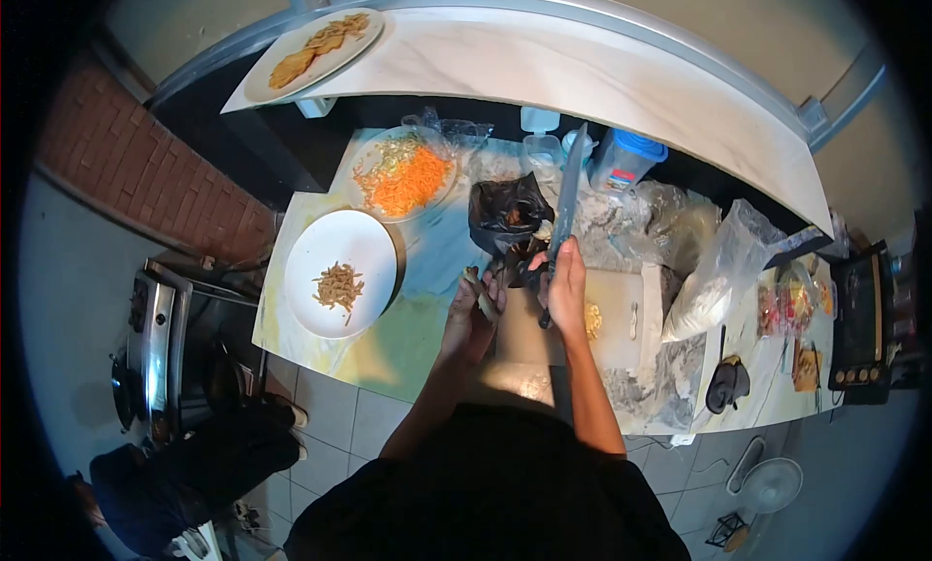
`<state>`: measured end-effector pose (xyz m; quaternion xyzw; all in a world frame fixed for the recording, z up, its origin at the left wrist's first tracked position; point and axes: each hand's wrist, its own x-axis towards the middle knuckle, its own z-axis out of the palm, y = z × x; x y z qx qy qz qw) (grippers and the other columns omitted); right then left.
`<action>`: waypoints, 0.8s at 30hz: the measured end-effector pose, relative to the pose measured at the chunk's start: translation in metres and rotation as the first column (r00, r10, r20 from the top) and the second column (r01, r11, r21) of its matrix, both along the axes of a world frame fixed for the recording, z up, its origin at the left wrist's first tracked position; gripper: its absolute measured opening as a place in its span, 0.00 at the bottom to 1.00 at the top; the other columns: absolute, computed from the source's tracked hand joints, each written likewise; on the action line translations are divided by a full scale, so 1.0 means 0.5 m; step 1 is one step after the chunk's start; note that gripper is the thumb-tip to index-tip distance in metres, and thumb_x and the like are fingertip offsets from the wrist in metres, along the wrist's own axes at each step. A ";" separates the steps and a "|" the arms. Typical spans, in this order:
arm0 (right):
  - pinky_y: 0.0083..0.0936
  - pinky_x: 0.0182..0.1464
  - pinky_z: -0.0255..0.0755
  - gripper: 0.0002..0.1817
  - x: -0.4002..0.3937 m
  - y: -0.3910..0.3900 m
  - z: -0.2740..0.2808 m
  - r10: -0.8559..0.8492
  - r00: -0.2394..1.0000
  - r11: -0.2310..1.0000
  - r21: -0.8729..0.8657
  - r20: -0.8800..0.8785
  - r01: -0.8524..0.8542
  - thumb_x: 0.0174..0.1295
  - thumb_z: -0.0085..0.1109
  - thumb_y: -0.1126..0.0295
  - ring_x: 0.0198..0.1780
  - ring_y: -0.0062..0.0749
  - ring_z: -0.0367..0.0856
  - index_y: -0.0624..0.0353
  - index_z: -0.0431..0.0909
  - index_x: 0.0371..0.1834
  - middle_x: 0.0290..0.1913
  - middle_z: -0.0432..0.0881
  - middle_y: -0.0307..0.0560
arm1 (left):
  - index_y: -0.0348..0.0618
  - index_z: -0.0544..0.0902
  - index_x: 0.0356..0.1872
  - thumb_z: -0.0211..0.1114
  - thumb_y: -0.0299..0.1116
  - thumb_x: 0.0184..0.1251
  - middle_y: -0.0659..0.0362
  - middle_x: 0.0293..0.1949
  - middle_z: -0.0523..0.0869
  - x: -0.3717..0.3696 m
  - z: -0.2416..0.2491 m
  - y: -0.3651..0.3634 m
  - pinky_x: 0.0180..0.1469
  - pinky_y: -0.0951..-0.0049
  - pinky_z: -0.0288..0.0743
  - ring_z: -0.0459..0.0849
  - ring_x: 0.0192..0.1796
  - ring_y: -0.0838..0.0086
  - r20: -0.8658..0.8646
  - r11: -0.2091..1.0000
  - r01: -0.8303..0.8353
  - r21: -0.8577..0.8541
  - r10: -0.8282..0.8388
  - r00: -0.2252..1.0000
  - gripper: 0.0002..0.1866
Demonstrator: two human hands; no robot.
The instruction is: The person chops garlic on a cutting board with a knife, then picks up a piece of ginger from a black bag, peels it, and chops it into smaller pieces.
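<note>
My right hand (pixel 566 281) is closed round the handle of a large knife (pixel 571 192), its long blade pointing up and away from me. To its left, my left hand (pixel 474 307) has its fingers curled round a small pale, elongated food piece (pixel 478 283) with a brownish end; its kind I cannot make out. Just beyond both hands sits an open black plastic bag (pixel 500 212) with brownish scraps inside. A cutting board (pixel 616 313) lies right of the knife handle. On it are small yellowish cut pieces (pixel 592 320).
A white plate (pixel 303 260) holds brown strips; behind it another plate (pixel 445 187) holds shredded carrot. Blue-lidded tub (pixel 626 161) and bag of white powder (pixel 714 284) stand right. A shelf (pixel 582 61) crosses the back. Another person (pixel 184 483) is lower left.
</note>
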<state>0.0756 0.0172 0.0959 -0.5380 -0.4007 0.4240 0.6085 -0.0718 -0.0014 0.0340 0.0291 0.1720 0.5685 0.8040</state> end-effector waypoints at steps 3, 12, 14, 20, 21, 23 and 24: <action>0.20 0.27 0.62 0.19 -0.013 0.021 -0.034 -0.001 0.991 1.000 -0.002 0.135 0.001 0.74 0.31 0.59 0.22 0.18 0.65 0.60 0.68 0.35 0.22 0.73 0.39 | 0.51 0.71 0.53 0.54 0.43 0.69 0.62 0.49 0.76 -0.008 -0.001 0.004 0.60 0.66 0.67 0.75 0.51 0.74 0.012 0.997 0.008 0.074 -0.009 1.000 0.15; 0.24 0.29 0.64 0.18 -0.019 0.024 -0.070 -0.032 0.985 0.998 -0.041 0.171 0.040 0.73 0.34 0.61 0.23 0.24 0.69 0.62 0.67 0.31 0.20 0.69 0.42 | 0.50 0.65 0.57 0.56 0.46 0.68 0.61 0.50 0.72 -0.012 0.007 0.007 0.58 0.69 0.66 0.74 0.50 0.75 -0.116 1.000 -0.022 0.018 0.024 0.993 0.21; 0.24 0.28 0.64 0.18 -0.022 0.017 -0.072 -0.051 0.981 0.998 -0.035 0.185 0.058 0.73 0.34 0.62 0.22 0.24 0.70 0.63 0.67 0.31 0.19 0.69 0.42 | 0.49 0.68 0.55 0.54 0.45 0.69 0.61 0.49 0.74 -0.014 0.003 0.011 0.58 0.68 0.68 0.75 0.48 0.75 -0.092 1.000 -0.022 0.000 0.022 0.996 0.18; 0.26 0.25 0.65 0.17 -0.018 0.008 -0.088 -0.137 0.967 0.990 -0.013 0.217 0.143 0.73 0.35 0.62 0.21 0.24 0.70 0.64 0.69 0.35 0.18 0.69 0.42 | 0.47 0.70 0.55 0.51 0.43 0.71 0.60 0.50 0.77 -0.014 -0.006 0.009 0.56 0.68 0.72 0.77 0.48 0.74 -0.103 0.996 0.025 0.085 -0.016 0.995 0.17; 0.26 0.25 0.65 0.17 -0.019 0.005 -0.082 -0.152 0.961 0.985 -0.039 0.229 0.165 0.73 0.36 0.62 0.20 0.24 0.69 0.65 0.71 0.39 0.17 0.69 0.42 | 0.46 0.69 0.56 0.50 0.43 0.72 0.59 0.51 0.77 -0.014 -0.003 0.008 0.56 0.68 0.72 0.77 0.48 0.73 -0.107 0.996 0.040 0.084 -0.031 0.994 0.18; 0.28 0.24 0.65 0.17 -0.023 -0.004 -0.070 -0.176 0.944 0.983 -0.006 0.278 0.185 0.72 0.37 0.63 0.19 0.26 0.69 0.66 0.71 0.44 0.17 0.69 0.44 | 0.45 0.69 0.56 0.50 0.43 0.72 0.59 0.52 0.76 -0.012 0.000 0.008 0.56 0.69 0.72 0.77 0.49 0.73 -0.137 0.997 0.050 0.054 -0.042 0.990 0.18; 0.29 0.23 0.64 0.18 -0.023 -0.009 -0.066 -0.200 0.924 0.979 0.027 0.327 0.202 0.72 0.37 0.63 0.18 0.27 0.69 0.66 0.72 0.49 0.16 0.69 0.46 | 0.44 0.69 0.56 0.50 0.43 0.72 0.58 0.53 0.76 -0.011 0.000 0.007 0.55 0.69 0.73 0.77 0.50 0.72 -0.164 0.998 0.057 0.023 -0.053 0.985 0.19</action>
